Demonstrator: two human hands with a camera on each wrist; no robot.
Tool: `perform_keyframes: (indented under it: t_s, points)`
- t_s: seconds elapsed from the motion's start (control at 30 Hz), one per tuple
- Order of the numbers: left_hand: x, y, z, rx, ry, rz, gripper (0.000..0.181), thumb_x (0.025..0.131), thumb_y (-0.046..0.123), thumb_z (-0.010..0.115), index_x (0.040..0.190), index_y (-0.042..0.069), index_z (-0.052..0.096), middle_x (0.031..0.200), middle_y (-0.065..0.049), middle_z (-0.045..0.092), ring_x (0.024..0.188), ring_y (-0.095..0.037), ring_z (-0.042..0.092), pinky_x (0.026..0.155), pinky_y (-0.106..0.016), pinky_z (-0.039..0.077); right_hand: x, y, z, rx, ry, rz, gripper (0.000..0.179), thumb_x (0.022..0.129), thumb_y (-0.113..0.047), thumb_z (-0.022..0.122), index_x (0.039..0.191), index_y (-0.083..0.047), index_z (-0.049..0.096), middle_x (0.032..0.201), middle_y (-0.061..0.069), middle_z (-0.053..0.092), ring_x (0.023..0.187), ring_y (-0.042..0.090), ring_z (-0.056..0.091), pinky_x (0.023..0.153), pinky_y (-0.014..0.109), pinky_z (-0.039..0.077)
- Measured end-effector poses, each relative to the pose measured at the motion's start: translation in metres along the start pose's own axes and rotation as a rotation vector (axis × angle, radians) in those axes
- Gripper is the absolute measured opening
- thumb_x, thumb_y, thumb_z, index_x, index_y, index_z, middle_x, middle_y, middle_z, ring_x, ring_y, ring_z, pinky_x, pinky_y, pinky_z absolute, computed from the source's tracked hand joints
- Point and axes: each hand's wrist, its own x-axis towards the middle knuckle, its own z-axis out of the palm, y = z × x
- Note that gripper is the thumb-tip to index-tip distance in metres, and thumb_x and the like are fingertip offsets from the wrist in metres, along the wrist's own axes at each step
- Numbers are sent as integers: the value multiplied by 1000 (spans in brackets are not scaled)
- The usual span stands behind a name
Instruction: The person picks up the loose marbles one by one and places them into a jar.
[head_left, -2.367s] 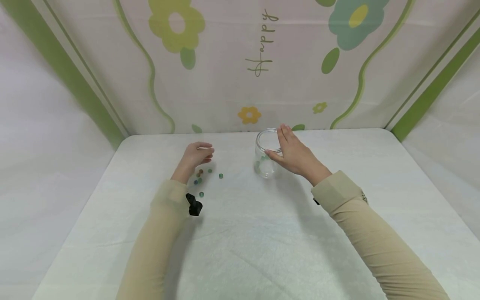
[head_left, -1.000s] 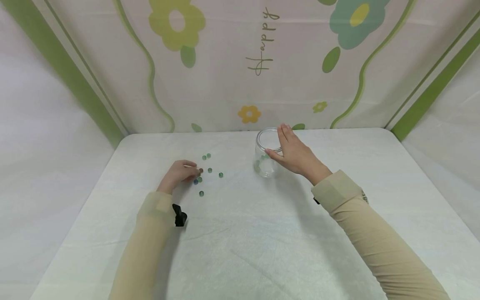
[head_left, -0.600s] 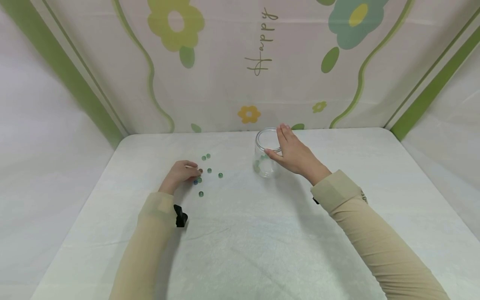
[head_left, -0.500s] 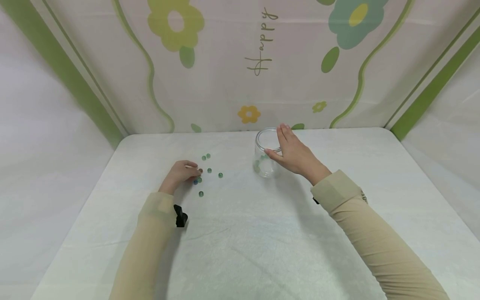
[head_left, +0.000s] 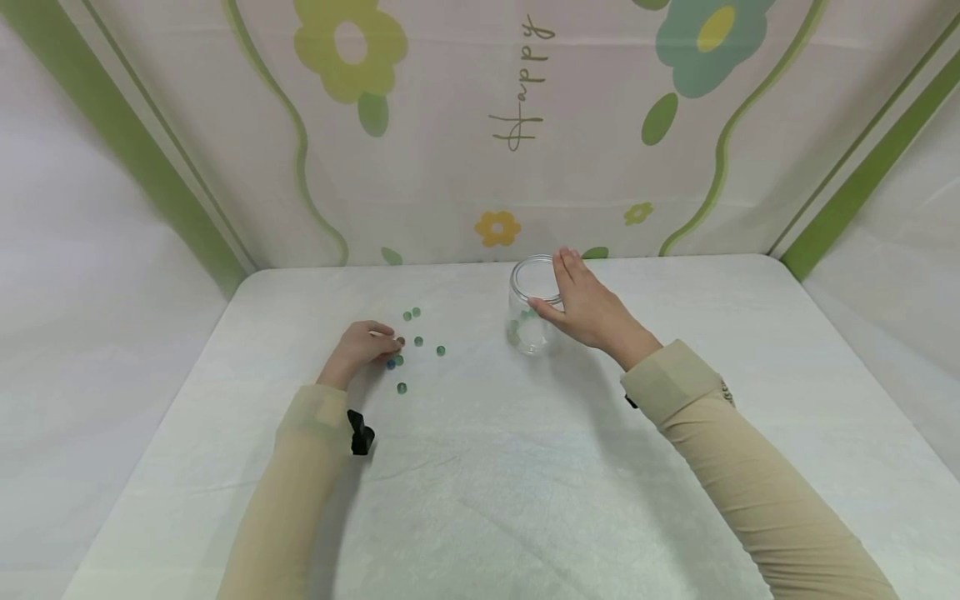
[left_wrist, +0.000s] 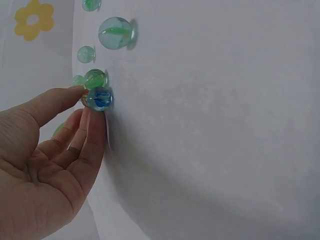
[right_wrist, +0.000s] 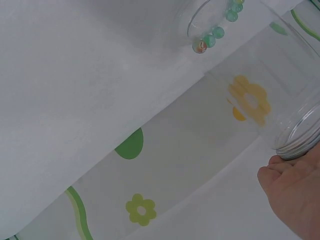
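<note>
My left hand (head_left: pixel 357 345) is low on the left of the table, thumb and fingertips pinching an orange-brown marble (left_wrist: pixel 84 101). In the left wrist view a clear marble with a blue swirl (left_wrist: pixel 101 99) partly covers that marble. A green marble (left_wrist: pixel 95 78) sits close beside them. Farther right stands an upright clear glass jar (head_left: pixel 516 310), its mouth uncovered, with several marbles (right_wrist: pixel 218 32) lying at its bottom. My right hand (head_left: pixel 591 312) rests against the jar's rim, fingers straight and thumb spread toward the near side.
Loose green marbles lie around the left hand: a pair (head_left: pixel 412 314) behind it, one (head_left: pixel 440 351) to its right and one (head_left: pixel 402 388) nearer me. A white cloth covers the table (head_left: pixel 480 467). Behind its far edge hangs a flowered curtain (head_left: pixel 435 167).
My left hand has come back toward me and left from the far marbles, uncovering two green ones, and now stays at the orange-brown marble. The right hand and jar have kept their place.
</note>
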Motion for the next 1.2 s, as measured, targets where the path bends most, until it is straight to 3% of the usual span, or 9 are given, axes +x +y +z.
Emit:
perform_keyframes:
  t_s: [0.27,0.47,0.9,1.2]
  points:
    - [0,1,1,7,8,7,45,94,19,60,131,-3,51,119,-22,63,81,-12,61,89,-32,49,-1,1,-1,0,4,3,86,98,-52,40,150,7,5,160,22,-1,149,35,-1,123,50,14]
    - [-1,1,1,-12,1,0,45,94,19,59,132,-3,51,123,-22,61,89,-16,63,95,-36,49,-1,1,-1,-1,5,0,86,98,-51,40,150,8,5,160,23,0,149,35,-1,123,50,14]
    - [-3,-1,-1,-107,16,6,49,93,19,55,137,-2,46,124,-20,62,105,-22,60,102,-36,47,-1,2,-1,6,8,-3,86,98,-51,40,150,8,6,160,23,0,149,36,0,123,50,14]
    - [-2,5,-4,-243,29,13,51,96,22,53,142,3,41,133,-19,58,98,-11,61,102,-31,49,0,2,0,3,9,-5,86,98,-51,40,150,8,6,160,23,0,149,35,-1,123,50,13]
